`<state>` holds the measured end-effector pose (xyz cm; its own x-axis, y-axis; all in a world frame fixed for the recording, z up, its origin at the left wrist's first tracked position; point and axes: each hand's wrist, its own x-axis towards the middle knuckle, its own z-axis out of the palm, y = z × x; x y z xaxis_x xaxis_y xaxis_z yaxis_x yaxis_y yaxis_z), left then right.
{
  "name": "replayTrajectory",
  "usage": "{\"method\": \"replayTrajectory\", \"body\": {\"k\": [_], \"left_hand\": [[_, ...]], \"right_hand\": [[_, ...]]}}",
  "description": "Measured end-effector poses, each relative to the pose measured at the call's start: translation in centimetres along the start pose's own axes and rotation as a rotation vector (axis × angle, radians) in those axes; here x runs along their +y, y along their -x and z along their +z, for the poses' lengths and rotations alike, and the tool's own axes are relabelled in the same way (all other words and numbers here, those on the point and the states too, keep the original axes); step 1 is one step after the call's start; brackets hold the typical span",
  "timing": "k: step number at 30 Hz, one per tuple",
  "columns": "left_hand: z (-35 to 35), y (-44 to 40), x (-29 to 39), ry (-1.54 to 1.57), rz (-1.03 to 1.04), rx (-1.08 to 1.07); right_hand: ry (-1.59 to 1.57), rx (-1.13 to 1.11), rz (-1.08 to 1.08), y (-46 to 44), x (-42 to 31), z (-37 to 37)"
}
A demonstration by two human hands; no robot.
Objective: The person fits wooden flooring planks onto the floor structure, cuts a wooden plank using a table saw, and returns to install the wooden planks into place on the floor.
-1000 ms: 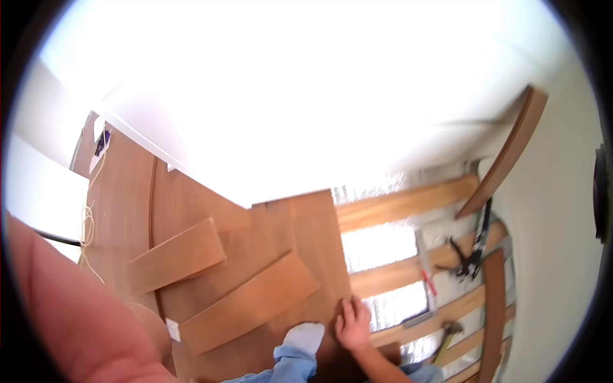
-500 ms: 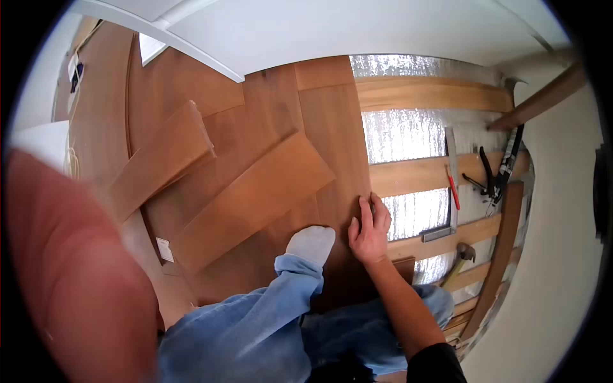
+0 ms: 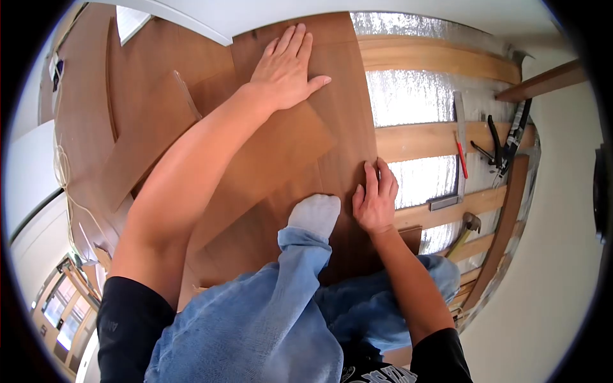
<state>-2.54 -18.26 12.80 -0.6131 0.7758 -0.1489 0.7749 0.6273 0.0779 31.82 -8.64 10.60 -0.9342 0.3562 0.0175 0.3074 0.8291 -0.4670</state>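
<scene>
My left hand (image 3: 285, 71) lies flat on the brown wooden floorboards, fingers stretched toward the white panel and thumb spread to the right. Under and beside that forearm lies a loose plank (image 3: 274, 153), set diagonally on the floor. My right hand (image 3: 376, 199) rests at the right edge of the laid floorboard (image 3: 345, 115), its fingers slightly bent and apart, with the fingertips at the board's edge. Between the two arms, my socked foot (image 3: 315, 214) stands on the boards. Neither hand grips anything.
Beyond the floor edge run wooden battens (image 3: 440, 142) over silvery foil (image 3: 408, 96). On them lie a metal square (image 3: 459, 147), a red pen (image 3: 461, 158), black-handled pliers (image 3: 495, 143) and a hammer (image 3: 470, 223). Another loose plank (image 3: 150, 137) lies left. A white panel (image 3: 191, 20) borders the far side.
My left arm has swung from the near left across to the far floorboards, and its hand now presses flat there. My right hand stays at the board edge. The view has shifted slightly.
</scene>
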Motion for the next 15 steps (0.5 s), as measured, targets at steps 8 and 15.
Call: {"method": "replayTrajectory", "body": {"k": [8,15], "left_hand": [[-1.5,2.4,0.5,-0.021,0.052,-0.109],[-5.5,18.6,2.2,0.224,-0.028,-0.111]], "right_hand": [[0.004,0.006,-0.031,0.2,0.2,0.0],[-0.041,0.043,-0.024,0.3,0.6,0.0]]}}
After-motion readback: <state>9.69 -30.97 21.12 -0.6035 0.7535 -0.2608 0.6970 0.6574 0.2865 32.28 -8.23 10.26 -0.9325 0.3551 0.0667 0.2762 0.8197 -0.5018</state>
